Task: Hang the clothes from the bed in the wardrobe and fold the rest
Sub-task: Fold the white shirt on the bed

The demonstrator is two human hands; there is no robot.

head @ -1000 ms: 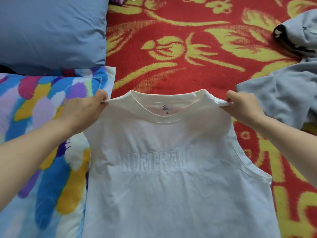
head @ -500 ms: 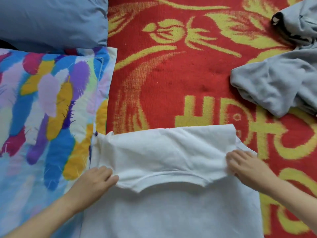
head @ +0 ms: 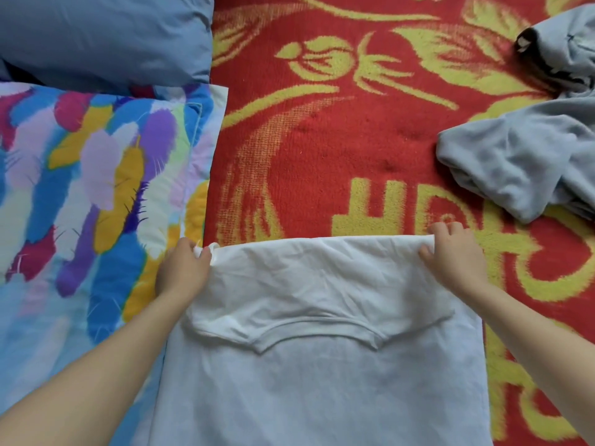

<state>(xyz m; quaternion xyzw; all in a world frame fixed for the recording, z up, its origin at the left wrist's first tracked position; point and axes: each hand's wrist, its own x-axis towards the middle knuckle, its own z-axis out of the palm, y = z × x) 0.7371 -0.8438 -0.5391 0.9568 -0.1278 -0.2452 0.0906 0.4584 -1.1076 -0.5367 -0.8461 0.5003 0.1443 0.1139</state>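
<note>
Pinching both far corners of the white T-shirt (head: 322, 365), the person's hands sit at opposite ends of its folded edge. The left hand (head: 182, 272) has thumb & fingers closed on a small bunch of cloth at the left corner. The right hand (head: 454, 255) has its fingers curled over the far edge at the right corner, w/ the thumb pressed on top.

The shirt lies flat on the bed, at the person's side of it. Most of it is on the red blanket (head: 322, 156), w/ its left edge over the feather-print pillow (head: 80, 188). Thin, matte fabric, cotton by the look. The top part is doubled back toward the person, so the ribbed neckline shows as a curved seam across the middle. The flap is full of fine creases; the layer below is smoother. Outline approx. rectangular.

The blanket is fuzzy, red w/ yellow-green flowers & blocky shapes. A grey garment (head: 515, 169), soft & crumpled, lies in a heap on it to the right, apart from the shirt. The feather-print pillow is smooth, in blue, purple, yellow & pink. A plain blue pillow (head: 106, 37) lies beyond it, puffy w/ soft folds.
</note>
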